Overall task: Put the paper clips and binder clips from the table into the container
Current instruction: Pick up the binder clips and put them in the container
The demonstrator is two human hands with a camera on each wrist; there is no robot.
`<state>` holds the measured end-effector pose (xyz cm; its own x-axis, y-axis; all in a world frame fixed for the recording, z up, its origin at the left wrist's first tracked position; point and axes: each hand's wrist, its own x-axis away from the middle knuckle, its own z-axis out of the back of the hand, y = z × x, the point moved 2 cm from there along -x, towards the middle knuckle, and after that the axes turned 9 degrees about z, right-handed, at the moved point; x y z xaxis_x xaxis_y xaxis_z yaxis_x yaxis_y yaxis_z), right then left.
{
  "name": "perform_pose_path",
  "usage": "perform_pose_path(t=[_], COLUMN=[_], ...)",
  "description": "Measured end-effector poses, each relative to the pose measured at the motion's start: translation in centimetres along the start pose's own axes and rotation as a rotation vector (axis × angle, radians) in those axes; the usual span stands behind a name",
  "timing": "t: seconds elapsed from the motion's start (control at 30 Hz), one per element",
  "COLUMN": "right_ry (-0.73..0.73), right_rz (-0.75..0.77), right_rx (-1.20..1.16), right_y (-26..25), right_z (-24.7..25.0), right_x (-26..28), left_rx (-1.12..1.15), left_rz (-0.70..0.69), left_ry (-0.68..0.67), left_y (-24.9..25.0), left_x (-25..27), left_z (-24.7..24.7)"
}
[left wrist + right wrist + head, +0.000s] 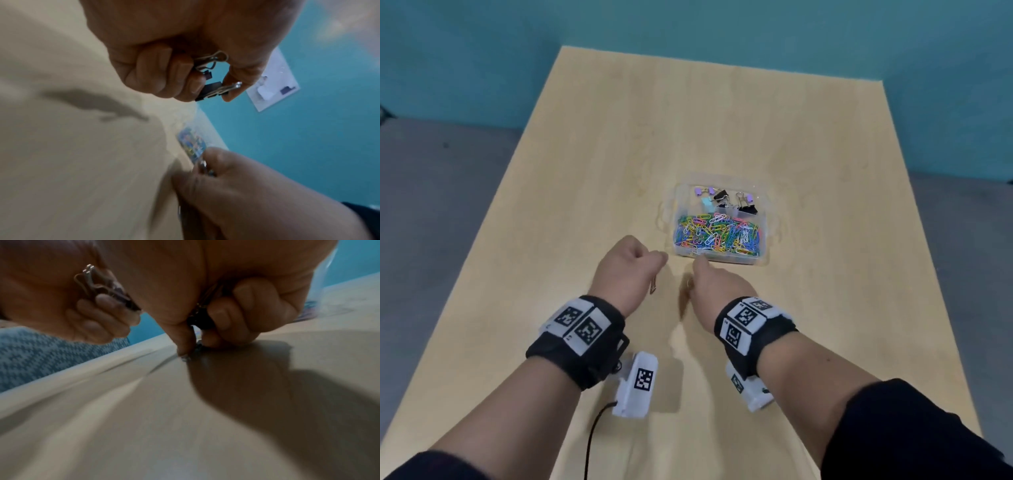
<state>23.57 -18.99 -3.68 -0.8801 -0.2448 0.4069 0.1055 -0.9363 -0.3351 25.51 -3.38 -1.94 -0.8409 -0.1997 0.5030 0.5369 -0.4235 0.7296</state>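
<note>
A clear plastic container [763,219] stands mid-table, with coloured paper clips [717,234] in its near compartment and several binder clips [729,200] in the far one. My left hand [631,265] hovers as a fist just left of the container's near corner. It grips black binder clips [211,91] whose silver wire handles stick out. My right hand [707,279] is beside it, low over the table [585,171]. Its thumb and forefinger pinch a small clip [186,359] at the surface, and a dark binder clip [198,321] sits in its curled fingers.
The wooden table is bordered by a teal wall behind and grey floor at the left. A black cable [594,435] hangs from my left wrist camera near the front edge. A white sheet [273,82] is fixed to the wall.
</note>
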Motion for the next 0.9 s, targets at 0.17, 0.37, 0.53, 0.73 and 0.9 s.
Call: perform_pose_path(t=[0.17, 0.37, 0.53, 0.73, 0.9], right_ry=[0.004, 0.047, 0.047, 0.164, 0.236], right_rz=[0.045, -0.106, -0.408, -0.411, -0.313], right_rx=[-0.121, -0.609, -1.492, -1.921, -1.638], right_y=[0.4, 4.1, 7.4, 8.7, 7.7], right_z=[0.4, 0.7, 1.4, 4.8, 9.0], right_x=[0.8, 4.0, 6.7, 6.4, 1.4], left_rx=[-0.491, -0.9, -1.057, -0.861, -0.528], left_rz=[-0.327, -0.524, -0.504, -0.623, -0.569], left_ry=[0.017, -0.025, -0.096, 0.004, -0.057], left_y=[8.7, 16.0, 15.3, 13.1, 7.3], left_x=[-2.2, -6.9, -9.7, -7.6, -1.9], left_z=[-1.1, -6.5, -9.5, -7.1, -2.2])
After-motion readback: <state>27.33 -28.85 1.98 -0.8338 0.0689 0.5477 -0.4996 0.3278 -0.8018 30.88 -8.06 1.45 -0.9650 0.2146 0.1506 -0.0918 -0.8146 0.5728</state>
